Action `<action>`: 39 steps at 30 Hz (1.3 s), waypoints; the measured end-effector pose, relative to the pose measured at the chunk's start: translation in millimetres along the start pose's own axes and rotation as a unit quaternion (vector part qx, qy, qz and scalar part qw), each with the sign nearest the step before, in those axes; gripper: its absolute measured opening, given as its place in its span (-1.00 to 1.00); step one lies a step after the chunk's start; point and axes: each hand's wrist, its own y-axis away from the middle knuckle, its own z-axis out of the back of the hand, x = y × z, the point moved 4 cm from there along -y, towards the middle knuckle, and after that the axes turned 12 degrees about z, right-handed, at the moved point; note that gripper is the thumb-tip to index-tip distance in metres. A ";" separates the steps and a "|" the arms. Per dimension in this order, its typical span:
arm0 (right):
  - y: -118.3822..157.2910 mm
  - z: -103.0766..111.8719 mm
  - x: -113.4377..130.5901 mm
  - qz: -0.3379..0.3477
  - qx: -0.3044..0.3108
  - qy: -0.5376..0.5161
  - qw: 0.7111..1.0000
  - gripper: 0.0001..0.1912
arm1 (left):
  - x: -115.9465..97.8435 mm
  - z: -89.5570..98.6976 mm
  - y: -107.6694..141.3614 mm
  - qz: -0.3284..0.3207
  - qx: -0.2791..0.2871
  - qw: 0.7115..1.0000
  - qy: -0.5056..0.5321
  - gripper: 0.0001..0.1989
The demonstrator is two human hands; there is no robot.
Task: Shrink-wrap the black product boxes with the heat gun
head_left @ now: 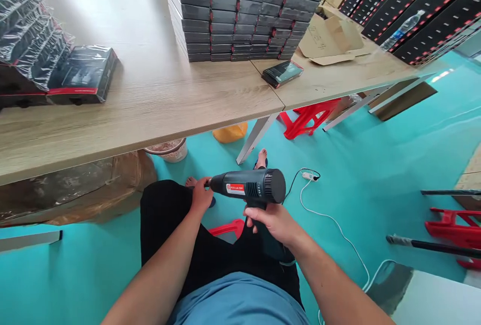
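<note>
A dark heat gun with a red and white label lies level above my lap, its nozzle pointing left. My right hand is wrapped round its handle. At the nozzle end, the closed fingers of my left hand grip the tip; part of them is hidden behind it. On the table in front of me, a single black box lies near a tall stack of black boxes. To the left are several film-wrapped black boxes.
Opened cardboard and a plastic bottle are at the right. A power strip and white cable lie on the floor. Red stools stand below the table and farther right. Left of my legs is a large bag beside a bin.
</note>
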 end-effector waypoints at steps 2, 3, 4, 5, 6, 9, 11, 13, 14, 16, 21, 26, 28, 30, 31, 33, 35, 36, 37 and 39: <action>-5.2 9.7 -1.0 -0.002 -0.041 0.021 0.999 -0.74 | -2.5 4.3 3.5 0.003 -0.022 1.000 -0.007 -0.71; -6.7 17.9 -0.7 -0.011 -0.069 0.025 0.997 -0.74 | -3.4 6.1 4.8 0.010 -0.029 1.000 0.004 -0.72; -7.5 26.5 0.3 -0.023 -0.093 0.020 0.995 -0.74 | -3.4 7.0 5.5 0.029 -0.027 0.999 0.033 -0.73; -7.8 33.9 1.9 -0.034 -0.106 0.008 0.994 -0.73 | -3.0 6.8 5.7 0.052 -0.018 0.996 0.069 -0.73; -7.6 39.2 4.2 -0.043 -0.110 -0.009 0.993 -0.71 | -2.6 5.6 5.5 0.076 -0.005 0.992 0.105 -0.73; -5.9 42.6 12.4 -0.049 -0.087 -0.035 0.994 -0.67 | -1.0 -0.1 3.2 0.134 0.025 0.972 0.191 -0.77; -5.6 37.4 16.3 -0.042 -0.063 -0.031 0.997 -0.67 | -0.4 -3.0 1.1 0.143 0.032 0.961 0.235 -0.78; -6.2 30.2 17.6 -0.033 -0.035 -0.021 0.999 -0.67 | 1.0 -4.3 -0.6 0.149 0.045 0.951 0.268 -0.77; -6.3 26.7 17.1 -0.029 -0.019 -0.015 0.999 -0.67 | 2.4 -4.1 -1.2 0.154 0.050 0.946 0.279 -0.77; -4.8 20.7 13.3 -0.027 0.016 -0.001 1.000 -0.68 | 6.1 -1.6 -2.3 0.168 0.048 0.939 0.297 -0.77; 12.4 15.5 -9.0 -0.062 0.072 0.024 0.995 -0.69 | 17.3 5.6 -9.5 0.190 0.012 0.936 0.296 -0.84; 34.6 25.0 -29.9 -0.100 0.052 0.044 0.993 -0.74 | 25.5 3.3 -19.6 0.212 0.015 0.931 0.297 -0.78; 40.1 30.7 -34.2 -0.109 0.041 0.047 0.992 -0.75 | 27.8 2.0 -22.1 0.222 0.021 0.922 0.317 -0.81; 43.1 35.9 -35.9 -0.115 0.031 0.051 0.992 -0.76 | 29.5 2.2 -23.7 0.225 0.019 0.920 0.322 -0.82; 43.8 37.6 -35.9 -0.118 0.031 0.054 0.991 -0.76 | 29.9 3.0 -24.3 0.220 0.017 0.925 0.311 -0.81; 43.8 38.0 -34.4 -0.118 0.038 0.055 0.991 -0.75 | 29.8 6.1 -25.2 0.200 0.011 0.942 0.269 -0.76; 42.6 34.5 -31.6 -0.108 0.056 0.050 0.991 -0.75 | 29.4 9.5 -25.3 0.183 0.007 0.957 0.227 -0.72; 41.7 32.4 -30.1 -0.098 0.058 0.049 0.992 -0.74 | 29.2 11.0 -25.1 0.179 0.008 0.960 0.217 -0.70; 40.8 30.7 -28.8 -0.087 0.052 0.052 0.994 -0.74 | 29.0 12.2 -24.7 0.181 0.010 0.960 0.215 -0.69; 39.8 27.7 -28.1 -0.077 0.039 0.059 0.995 -0.73 | 28.1 13.2 -23.4 0.194 0.015 0.954 0.228 -0.66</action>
